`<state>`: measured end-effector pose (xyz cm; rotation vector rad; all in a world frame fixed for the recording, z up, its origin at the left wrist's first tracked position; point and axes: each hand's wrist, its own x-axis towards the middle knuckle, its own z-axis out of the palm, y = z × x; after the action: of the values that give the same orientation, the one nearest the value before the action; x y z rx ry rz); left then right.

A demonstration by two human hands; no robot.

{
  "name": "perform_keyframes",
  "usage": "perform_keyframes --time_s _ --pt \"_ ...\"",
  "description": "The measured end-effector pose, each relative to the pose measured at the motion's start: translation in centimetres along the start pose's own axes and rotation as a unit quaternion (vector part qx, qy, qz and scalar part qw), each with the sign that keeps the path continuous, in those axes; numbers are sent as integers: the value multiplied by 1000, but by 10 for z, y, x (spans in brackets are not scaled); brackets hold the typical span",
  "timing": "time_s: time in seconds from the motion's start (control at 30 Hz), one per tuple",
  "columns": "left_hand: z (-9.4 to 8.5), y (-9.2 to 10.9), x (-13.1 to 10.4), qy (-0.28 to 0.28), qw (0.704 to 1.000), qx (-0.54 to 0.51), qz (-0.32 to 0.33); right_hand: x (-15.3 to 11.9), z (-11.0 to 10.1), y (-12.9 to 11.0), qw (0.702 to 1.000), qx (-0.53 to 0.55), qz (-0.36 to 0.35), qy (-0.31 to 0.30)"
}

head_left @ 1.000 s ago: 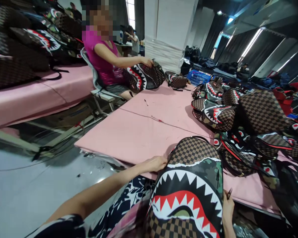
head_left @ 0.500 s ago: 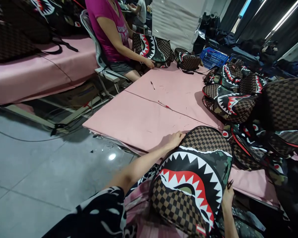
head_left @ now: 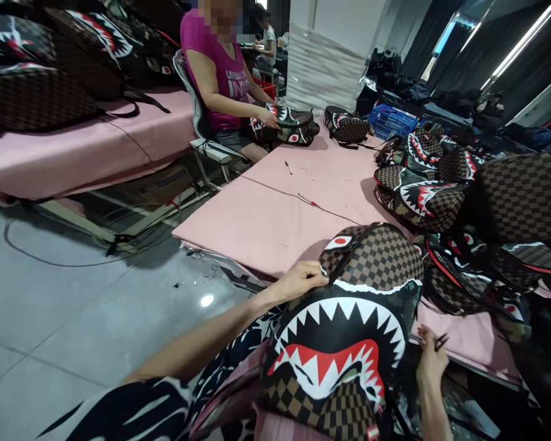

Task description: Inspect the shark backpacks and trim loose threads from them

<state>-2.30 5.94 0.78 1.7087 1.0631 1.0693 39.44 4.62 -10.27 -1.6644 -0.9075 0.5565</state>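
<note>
A backpack (head_left: 349, 318) with a shark-mouth print and brown-black checks leans on my lap against the table edge. My left hand (head_left: 305, 277) is closed on its upper left edge, near the seam of the side panel with a red eye. To the right of the bag, my right hand (head_left: 430, 358) is held apart from it. Small dark thread snips (head_left: 441, 342) with two pointed tips stick out from its fingers. A pink-covered table (head_left: 257, 214) lies in front of me.
Several similar backpacks (head_left: 434, 196) are heaped along the table's right side. A pen (head_left: 288, 167) and a thin cord (head_left: 310, 200) lie on the cover. Across the table, a seated co-worker (head_left: 220, 86) handles another bag (head_left: 298, 125). A blue crate (head_left: 390, 121) stands behind.
The backpack has turned and tipped, so its red-eyed side panel shows. My right hand has moved right, off the bag's edge. The co-worker's bag has been laid lower.
</note>
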Motion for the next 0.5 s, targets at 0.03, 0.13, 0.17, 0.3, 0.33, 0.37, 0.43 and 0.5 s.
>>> perform_keyframes --time_s 0.03,0.13,0.17,0.3,0.33,0.37,0.43,0.5 --pt "-8 29 0 11 999 26 42 -4 -1 -20 999 40 4 26" --pt "-22 113 -1 57 973 131 182 -19 -7 -88 983 180 -21 8" --pt "-21 135 -2 70 957 175 220 -28 -9 -111 976 216 -39 -20" --pt "14 165 -5 148 903 319 248 -77 -1 -183 950 263 -144 -88" --pt "27 162 -6 157 900 338 228 -90 4 -193 947 242 -177 -119" --pt "39 156 -8 150 902 349 205 -102 10 -202 941 212 -212 -158" --pt "56 142 -15 92 914 353 179 -120 20 -210 919 124 -282 -244" --pt "61 132 -22 20 923 328 198 -129 25 -212 889 30 -350 -294"
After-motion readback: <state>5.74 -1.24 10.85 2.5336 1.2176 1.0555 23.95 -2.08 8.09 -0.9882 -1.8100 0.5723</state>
